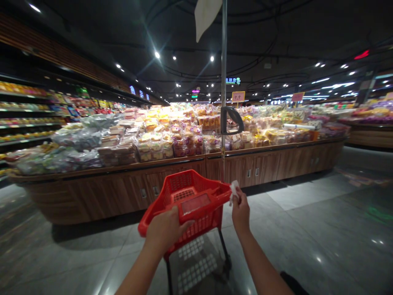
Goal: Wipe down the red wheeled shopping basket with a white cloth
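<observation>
A red plastic shopping cart (196,211) on dark legs stands in front of me, its basket holding nothing that I can see. My left hand (166,227) is wrapped over the left part of the cart's handle, thumb towards the middle. At the handle's right end, my right hand (241,211) pinches a crumpled white tissue (234,190). The tissue lies against or just beside the red corner of the cart; I cannot tell whether it touches.
Beyond the cart runs a long wooden display counter (242,166) heaped with bagged baked goods (184,139). A metal pole (224,53) with a dark handle-like fitting (232,121) rises before it. Stocked shelves (24,110) line the left. Grey tiled floor (307,229) extends right.
</observation>
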